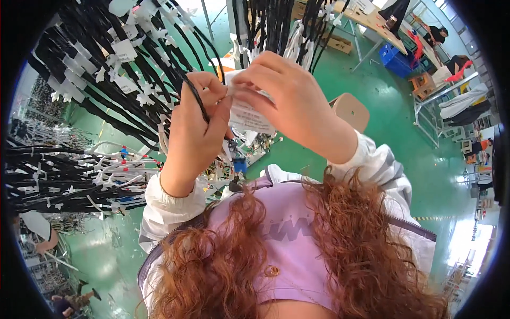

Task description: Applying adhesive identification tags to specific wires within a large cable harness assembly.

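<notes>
My left hand (194, 130) is closed around a thin black cable (197, 98) that runs down through its fingers. Its thumb and forefinger meet at the edge of a white printed label (251, 118). My right hand (295, 93) comes in from the other side and pinches the same label between thumb and fingers, the two hands almost touching. Part of the label hides behind the right fingers. Beside my left hand hangs a thick bunch of black cable harnesses (114, 109) with white connectors and paper tags (125, 50).
More black harnesses (268, 32) hang straight ahead, and others with white branches lie to the left (64, 178). A tan stool (351, 111) stands on the green floor beyond my right forearm. At the far right are a worktable (372, 21), a blue crate (396, 59) and other people.
</notes>
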`<state>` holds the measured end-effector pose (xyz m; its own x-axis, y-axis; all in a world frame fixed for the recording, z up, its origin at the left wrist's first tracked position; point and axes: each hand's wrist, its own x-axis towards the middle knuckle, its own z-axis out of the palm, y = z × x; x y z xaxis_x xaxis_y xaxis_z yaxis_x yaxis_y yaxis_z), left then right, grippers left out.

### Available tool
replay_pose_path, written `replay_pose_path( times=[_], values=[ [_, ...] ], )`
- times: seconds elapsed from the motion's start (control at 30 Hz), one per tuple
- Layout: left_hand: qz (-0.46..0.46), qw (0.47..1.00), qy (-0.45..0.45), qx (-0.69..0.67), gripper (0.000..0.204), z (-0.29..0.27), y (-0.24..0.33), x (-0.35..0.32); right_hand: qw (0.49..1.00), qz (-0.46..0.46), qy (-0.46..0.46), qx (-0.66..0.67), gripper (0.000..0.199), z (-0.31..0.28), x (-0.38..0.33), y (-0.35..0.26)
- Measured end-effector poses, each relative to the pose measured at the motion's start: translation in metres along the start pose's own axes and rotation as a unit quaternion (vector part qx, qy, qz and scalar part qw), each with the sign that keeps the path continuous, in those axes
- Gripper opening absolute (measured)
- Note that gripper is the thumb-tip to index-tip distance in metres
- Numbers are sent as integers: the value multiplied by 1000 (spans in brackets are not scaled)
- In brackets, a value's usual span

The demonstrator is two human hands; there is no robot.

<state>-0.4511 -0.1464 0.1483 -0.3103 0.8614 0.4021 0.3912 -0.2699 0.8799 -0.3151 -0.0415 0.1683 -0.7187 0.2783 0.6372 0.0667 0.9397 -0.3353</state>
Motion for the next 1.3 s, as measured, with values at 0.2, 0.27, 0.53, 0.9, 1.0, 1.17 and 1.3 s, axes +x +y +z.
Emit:
replay_pose_path(
  times=[0.2, 0.27, 0.53, 0.9, 1.0, 1.17, 1.3],
  values=[
    [50, 996, 0, 76, 19, 1, -6, 3, 995, 33, -78, 59, 10, -10, 13, 6],
    [64, 994, -1, 91, 20, 1, -6, 3, 993, 25, -94, 71, 11, -14, 18, 11],
    [10, 998, -14, 63, 9, -3, 0, 4, 869, 231, 24, 437, 16, -18, 12, 45],
    [-78, 987, -85, -114, 29, 8, -8, 13, 765, 277, 146, 563, 10, -1, 4, 27],
    [-111, 991, -57, -49, 20, 14, -1, 17, 756, 251, 112, 594, 12, 1, 3, 26],
    [-102, 993, -59, -30, 19, 7, 1, 10, 711, 204, -121, 662, 38, -23, 4, 51],
    [-108, 991, -79, 3, 21, 5, 7, 9, 863, 191, -157, 440, 18, -26, 13, 32]
  ],
)
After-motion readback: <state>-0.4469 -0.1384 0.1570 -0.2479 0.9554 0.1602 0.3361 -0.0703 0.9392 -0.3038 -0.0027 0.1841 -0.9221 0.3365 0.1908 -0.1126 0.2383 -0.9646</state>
